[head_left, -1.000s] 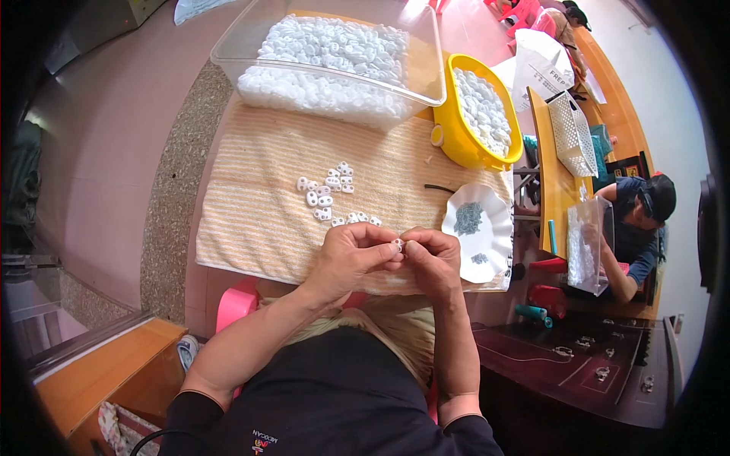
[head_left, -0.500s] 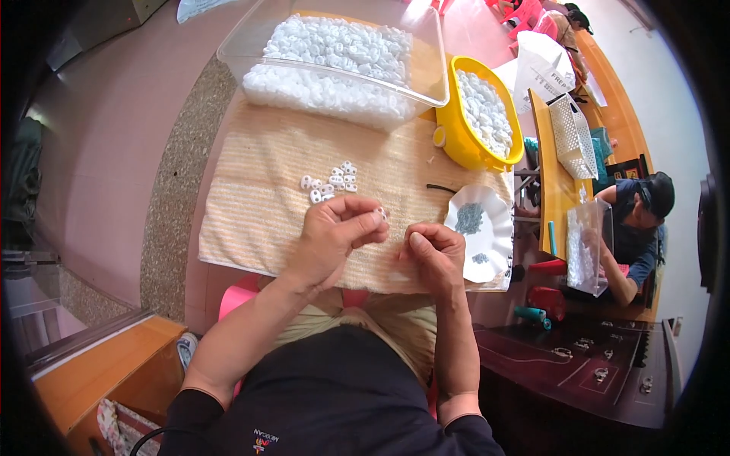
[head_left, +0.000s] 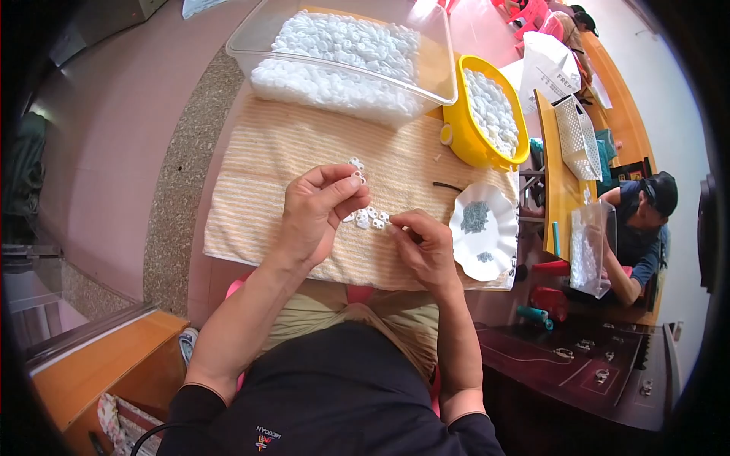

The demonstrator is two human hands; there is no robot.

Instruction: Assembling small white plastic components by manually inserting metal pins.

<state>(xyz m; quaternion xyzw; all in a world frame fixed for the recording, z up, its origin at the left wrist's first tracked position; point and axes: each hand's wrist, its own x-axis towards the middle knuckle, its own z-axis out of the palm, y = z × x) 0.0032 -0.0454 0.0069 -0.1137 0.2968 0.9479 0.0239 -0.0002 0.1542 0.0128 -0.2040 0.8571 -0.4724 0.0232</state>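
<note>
Above a striped beige towel [head_left: 262, 167], my left hand [head_left: 310, 213] pinches a small white plastic piece [head_left: 360, 178] with holes between thumb and fingers. Other white pieces [head_left: 355, 163] show just beyond those fingertips. Between my hands lies a loose cluster of small white pieces with holes [head_left: 372, 219], partly covered by my left hand. My right hand [head_left: 426, 245] is closed, its thumb and index finger drawn together at the right end of this cluster. Whatever those fingertips hold, if anything, is too small to make out.
A clear bin [head_left: 334, 62] of white pieces stands at the far side, beside a yellow tub [head_left: 454, 129] of similar pieces. On the right, a white fluted plate [head_left: 498, 232] carries small greyish bits, near a thin black stick [head_left: 447, 185]. A co-worker [head_left: 639, 220] sits farther right.
My left hand has moved away from me and slightly left. My right hand has shifted slightly left. White pieces now show on the towel between my hands. The view has shifted slightly.
</note>
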